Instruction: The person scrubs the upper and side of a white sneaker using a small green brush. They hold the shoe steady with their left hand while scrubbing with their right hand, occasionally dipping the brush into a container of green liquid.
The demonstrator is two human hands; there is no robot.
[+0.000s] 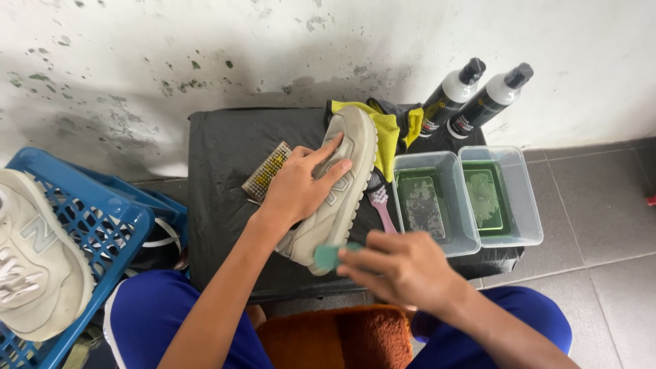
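Observation:
My left hand (301,181) presses down on a beige sneaker (352,157) that lies on its side on a black-covered low table (219,157), sole edge facing right. My right hand (403,266) grips a small teal brush (328,255), whose end touches the heel end of the sneaker. The rest of the brush is hidden in my fist.
A wooden bristle brush (266,171) and a pink toothbrush (380,203) lie by the shoe. A yellow cloth (387,133), two clear tubs of green liquid (437,236) (529,205) and two spray bottles (452,92) (493,97) sit right. A blue crate (102,219) holds another sneaker (34,260) left.

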